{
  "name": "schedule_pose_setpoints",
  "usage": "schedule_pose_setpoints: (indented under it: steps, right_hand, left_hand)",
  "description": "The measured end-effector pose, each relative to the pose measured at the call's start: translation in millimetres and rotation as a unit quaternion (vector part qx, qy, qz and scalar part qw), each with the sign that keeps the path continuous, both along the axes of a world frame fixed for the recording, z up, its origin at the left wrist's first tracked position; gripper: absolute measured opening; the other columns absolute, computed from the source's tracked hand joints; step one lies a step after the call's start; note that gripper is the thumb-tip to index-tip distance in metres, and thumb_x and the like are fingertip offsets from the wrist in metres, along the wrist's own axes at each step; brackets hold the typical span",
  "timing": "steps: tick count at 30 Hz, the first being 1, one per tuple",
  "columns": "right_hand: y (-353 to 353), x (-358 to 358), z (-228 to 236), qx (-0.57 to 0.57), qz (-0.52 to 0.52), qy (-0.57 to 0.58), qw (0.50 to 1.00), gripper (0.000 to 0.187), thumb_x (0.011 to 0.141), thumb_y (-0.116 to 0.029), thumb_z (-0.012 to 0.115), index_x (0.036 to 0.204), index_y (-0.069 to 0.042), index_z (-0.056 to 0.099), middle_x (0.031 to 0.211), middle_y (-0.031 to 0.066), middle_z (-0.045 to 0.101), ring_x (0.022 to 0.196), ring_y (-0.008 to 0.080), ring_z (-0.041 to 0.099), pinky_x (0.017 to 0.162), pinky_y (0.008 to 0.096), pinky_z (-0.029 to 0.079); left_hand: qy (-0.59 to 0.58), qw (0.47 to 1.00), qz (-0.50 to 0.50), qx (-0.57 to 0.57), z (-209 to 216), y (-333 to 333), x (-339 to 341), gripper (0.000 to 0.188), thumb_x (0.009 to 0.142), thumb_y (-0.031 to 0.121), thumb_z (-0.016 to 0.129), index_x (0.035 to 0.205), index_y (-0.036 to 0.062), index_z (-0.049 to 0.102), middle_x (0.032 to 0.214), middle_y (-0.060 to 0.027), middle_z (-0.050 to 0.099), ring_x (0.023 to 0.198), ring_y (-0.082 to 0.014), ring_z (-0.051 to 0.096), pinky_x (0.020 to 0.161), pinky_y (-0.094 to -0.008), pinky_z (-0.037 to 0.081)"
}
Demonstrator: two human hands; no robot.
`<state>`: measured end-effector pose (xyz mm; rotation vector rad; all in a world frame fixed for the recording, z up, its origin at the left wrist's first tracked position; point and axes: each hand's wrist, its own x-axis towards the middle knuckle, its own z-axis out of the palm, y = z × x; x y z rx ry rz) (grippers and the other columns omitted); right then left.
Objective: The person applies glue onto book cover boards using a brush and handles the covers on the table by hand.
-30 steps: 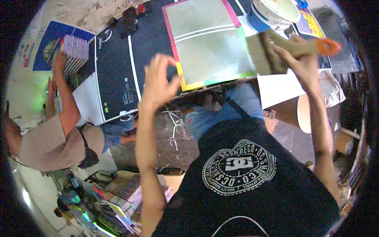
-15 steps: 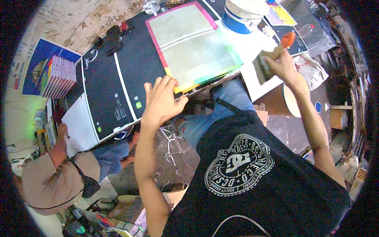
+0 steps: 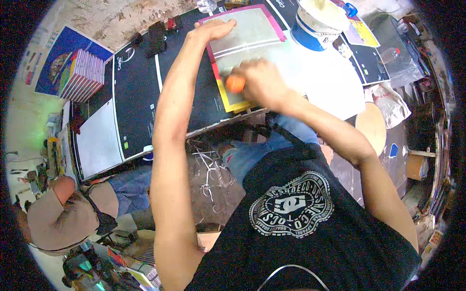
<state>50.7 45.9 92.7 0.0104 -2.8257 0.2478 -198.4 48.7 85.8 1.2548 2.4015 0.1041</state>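
A grey sheet (image 3: 250,35) with a pink, red and yellow border and pale stripes across its middle lies in front of me on the black-covered table. My left hand (image 3: 213,31) rests on its far left edge, fingers spread, with the forearm reaching along its left side. Over its near part, my right hand (image 3: 264,83) is closed round an orange-handled tool (image 3: 236,84). Motion blurs this hand, and the tool's working end is hidden. A bright white sheet (image 3: 335,89) lies to the right, partly under my right arm.
A blue and white bucket (image 3: 315,29) stands at the far right of the grey sheet. Stacked books (image 3: 83,75) are at the left, near a white sheet (image 3: 99,136). A co-worker (image 3: 60,218) sits at lower left. A clear plastic cup (image 3: 206,6) stands at the back.
My left hand has moved from the grey sheet's near left corner to its far left edge. My right hand has swung left with the tool, from the white sheet onto the grey one.
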Motion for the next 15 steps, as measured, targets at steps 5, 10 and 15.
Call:
schedule_pose_setpoints:
  steps: [5, 10, 15]
  right_hand:
    - [-36, 71, 42, -0.223, 0.228, -0.054, 0.946, 0.019, 0.073, -0.012, 0.063, 0.091, -0.009, 0.068, 0.078, 0.0122, 0.065, 0.077, 0.0295, 0.065, 0.072, 0.0429, 0.050]
    - [50, 54, 66, -0.360, -0.059, 0.093, 0.926, 0.029, 0.080, -0.029, 0.070, 0.091, -0.002, 0.069, 0.075, 0.0085, 0.067, 0.067, 0.0174, 0.066, 0.060, 0.0318, 0.052]
    - [88, 39, 5, -0.433, -0.185, 0.159, 0.868, 0.028, 0.081, -0.028, 0.069, 0.087, -0.003, 0.058, 0.078, 0.0044, 0.063, 0.071, 0.0111, 0.060, 0.064, 0.0289, 0.050]
  left_hand:
    - [-0.023, 1.000, 0.000, 0.007, 1, -19, -12, 0.073, 0.090, 0.063, 0.024, 0.136, 0.0131, 0.051, 0.148, -0.0138, 0.039, 0.141, -0.0348, 0.029, 0.112, -0.0628, 0.007]
    - [0.071, 0.965, 0.026, 0.250, -18, -85, 7, 0.049, 0.088, 0.046, 0.047, 0.117, 0.0103, 0.062, 0.125, -0.0126, 0.057, 0.123, -0.0313, 0.048, 0.097, -0.0589, 0.031]
    - [0.118, 0.977, -0.001, 0.180, -9, -151, 119, 0.035, 0.080, 0.035, 0.063, 0.101, 0.0074, 0.056, 0.101, -0.0114, 0.055, 0.101, -0.0298, 0.051, 0.084, -0.0512, 0.037]
